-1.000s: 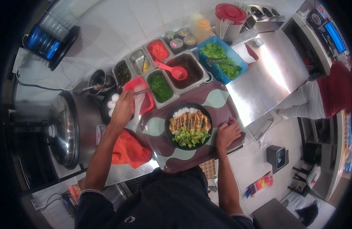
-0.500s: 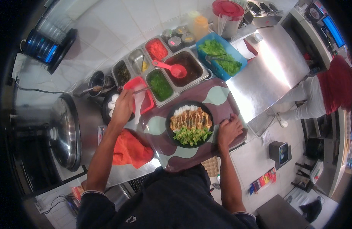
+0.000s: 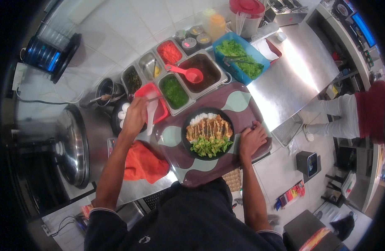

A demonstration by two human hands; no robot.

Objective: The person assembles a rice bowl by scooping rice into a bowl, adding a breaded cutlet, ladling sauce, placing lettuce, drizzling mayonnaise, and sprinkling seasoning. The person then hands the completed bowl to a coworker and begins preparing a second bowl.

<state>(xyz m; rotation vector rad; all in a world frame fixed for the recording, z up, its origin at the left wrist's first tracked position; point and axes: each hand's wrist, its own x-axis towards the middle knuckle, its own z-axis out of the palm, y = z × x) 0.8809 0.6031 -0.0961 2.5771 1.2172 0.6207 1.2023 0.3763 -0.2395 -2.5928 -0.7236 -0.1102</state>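
Observation:
My left hand (image 3: 136, 115) is closed round the thin handle of a metal spoon (image 3: 157, 98), whose far end reaches into a steel pan of chopped green onions (image 3: 175, 91). Just beneath that hand, a white rice paddle (image 3: 151, 117) lies across a red plastic tub (image 3: 162, 112). My right hand (image 3: 253, 140) rests on the right side of a brown and pale green tray (image 3: 171, 165), fingers loosely bent and apart, holding nothing. Between the hands, a black bowl (image 3: 185, 146) stands on the tray with white rice, sauce-striped breaded cutlet (image 3: 209, 129) and cut lettuce (image 3: 211, 146).
Behind the tray are a pan of dark sauce (image 3: 211, 69) with a red ladle (image 3: 193, 75), red shreds (image 3: 169, 52) and a blue lettuce bin (image 3: 217, 46). A large steel cooker (image 3: 73, 146) and orange cloth (image 3: 144, 163) are at left. Another person (image 3: 370, 111) stands far right.
Both hands keep nearly the same places, and the spoon still reaches into the green onions. The other person's body has shifted slightly. A colourful strip now shows at the lower right.

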